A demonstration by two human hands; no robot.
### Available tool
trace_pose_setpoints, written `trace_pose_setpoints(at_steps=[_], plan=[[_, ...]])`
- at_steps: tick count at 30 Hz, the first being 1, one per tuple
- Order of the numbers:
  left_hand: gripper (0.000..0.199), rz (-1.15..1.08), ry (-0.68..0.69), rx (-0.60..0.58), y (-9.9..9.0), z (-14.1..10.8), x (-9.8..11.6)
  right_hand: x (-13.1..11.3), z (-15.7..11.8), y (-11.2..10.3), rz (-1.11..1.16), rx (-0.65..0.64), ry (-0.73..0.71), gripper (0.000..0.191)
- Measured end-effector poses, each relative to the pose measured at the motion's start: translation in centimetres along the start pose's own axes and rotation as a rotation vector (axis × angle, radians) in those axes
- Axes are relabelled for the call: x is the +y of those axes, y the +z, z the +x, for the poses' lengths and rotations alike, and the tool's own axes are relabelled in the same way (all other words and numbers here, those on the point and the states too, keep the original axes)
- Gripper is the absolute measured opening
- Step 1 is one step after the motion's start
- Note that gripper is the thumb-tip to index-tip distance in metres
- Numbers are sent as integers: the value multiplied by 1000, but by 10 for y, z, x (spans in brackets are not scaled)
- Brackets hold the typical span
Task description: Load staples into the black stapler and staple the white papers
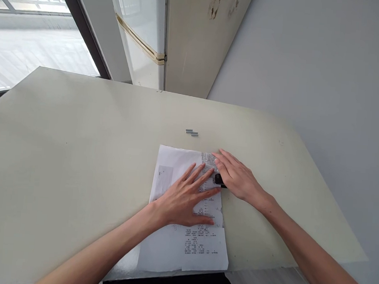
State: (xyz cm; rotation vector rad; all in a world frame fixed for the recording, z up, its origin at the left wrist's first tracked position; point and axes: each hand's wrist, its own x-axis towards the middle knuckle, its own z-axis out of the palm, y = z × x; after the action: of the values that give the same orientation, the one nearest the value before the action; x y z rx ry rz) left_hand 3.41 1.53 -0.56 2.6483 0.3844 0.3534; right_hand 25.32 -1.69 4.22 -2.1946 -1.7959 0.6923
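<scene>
White printed paper [164,249] lies on the pale table near its front edge. Spread flat on the middle of the sheet is my left hand [186,198], its fingers apart. At the paper's upper right edge, my right hand [239,176] rests over a small black object [218,179], probably a stapler, whose far end is hidden under the palm. The fingers of this hand stretch forward over a dense row of staple-like marks [208,159] on the paper. Beyond the sheet lie several short silver staple strips [192,133].
The pale table [77,150] reaches out to both sides. Behind it stands a white fridge [194,41] with a cream handle, beside a window [27,33] at the left. A grey wall [306,72] runs along the right.
</scene>
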Motion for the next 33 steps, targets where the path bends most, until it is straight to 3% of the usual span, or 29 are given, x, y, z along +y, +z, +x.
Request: trace_pose_setpoints(at_steps=[9,17,23,27,33], plan=[[89,-21,8,23,2,-1,-1,-3,0,7,-107,39,-13,56],[88,3,15,33,3,-1,0,-13,4,26,-392,111,-93,56],[87,37,-1,0,-3,-1,2,-5,-1,13,-144,158,-74,55],[85,57,-19,-20,-9,-9,0,7,-15,9,80,254,-158,50],[86,90,-57,-15,-21,-32,-6,35,-42,20,70,328,-319,38]])
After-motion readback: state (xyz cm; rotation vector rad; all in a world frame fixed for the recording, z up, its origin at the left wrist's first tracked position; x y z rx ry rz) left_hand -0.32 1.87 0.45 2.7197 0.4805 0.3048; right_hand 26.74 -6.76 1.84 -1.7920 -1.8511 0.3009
